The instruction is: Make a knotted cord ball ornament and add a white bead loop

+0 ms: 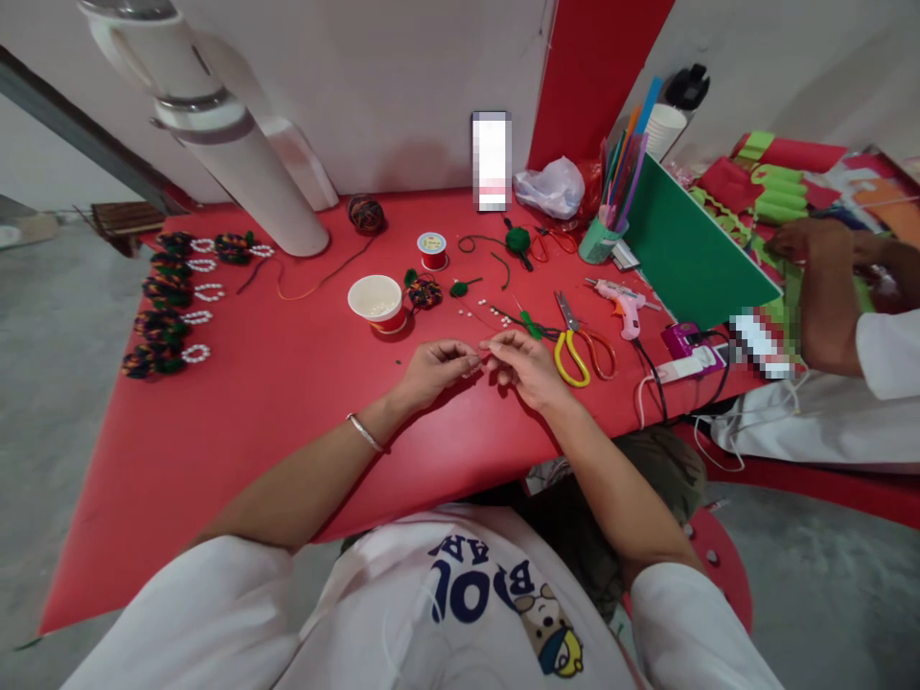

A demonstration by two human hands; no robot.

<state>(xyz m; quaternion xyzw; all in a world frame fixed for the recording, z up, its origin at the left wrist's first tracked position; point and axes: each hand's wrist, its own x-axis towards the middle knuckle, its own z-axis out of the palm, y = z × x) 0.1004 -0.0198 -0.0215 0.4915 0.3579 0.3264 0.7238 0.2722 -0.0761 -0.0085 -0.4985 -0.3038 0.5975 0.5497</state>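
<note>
My left hand (437, 369) and my right hand (524, 364) meet fingertip to fingertip over the red table (237, 422), both pinched on something tiny between them, perhaps a bead on thread; I cannot make it out. A silver bangle sits on my left wrist. Loose white beads (471, 311) lie just beyond my fingers. A paper cup (376, 302) holding beads stands to the far left of my hands, with a multicoloured yarn pompom (424, 290) beside it.
Yellow and orange scissors (575, 345), a pink glue gun (624, 305) and a red thread spool (432, 250) lie to the right and behind. Finished yarn-and-bead pieces (169, 302) line the left edge. Another person's arm (826, 297) works at the right, past a green board (690, 249).
</note>
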